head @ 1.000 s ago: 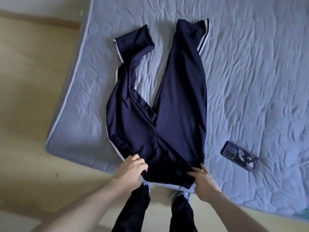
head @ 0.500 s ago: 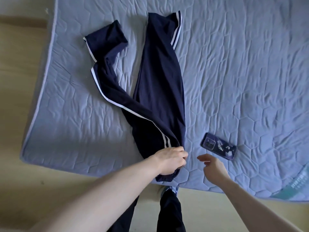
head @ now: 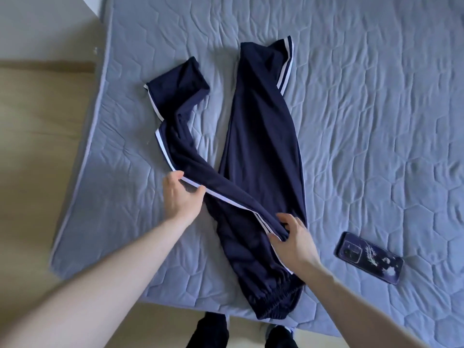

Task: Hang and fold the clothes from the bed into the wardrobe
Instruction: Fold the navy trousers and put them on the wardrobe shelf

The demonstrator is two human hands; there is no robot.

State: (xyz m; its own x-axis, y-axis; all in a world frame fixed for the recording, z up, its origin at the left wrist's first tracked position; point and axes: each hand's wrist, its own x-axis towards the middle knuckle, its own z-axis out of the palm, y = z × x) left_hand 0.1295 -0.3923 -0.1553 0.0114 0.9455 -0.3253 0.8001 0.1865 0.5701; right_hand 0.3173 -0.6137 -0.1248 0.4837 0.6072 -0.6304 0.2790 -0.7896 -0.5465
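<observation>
The quilted blue mattress [head: 364, 121] is filling most of your view. The navy track pants [head: 261, 151] are lying on it, waistband at its near edge, one leg doubled across toward the other. Your left hand [head: 181, 194] is pinching that leg's striped edge between thumb and fingers. Your right hand [head: 295, 241], fingers spread, is touching the pants near the waistband. A phone [head: 369, 257] is lying just right of the pants.

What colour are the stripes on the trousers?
White, along the navy trousers, seen in the head view.
</observation>
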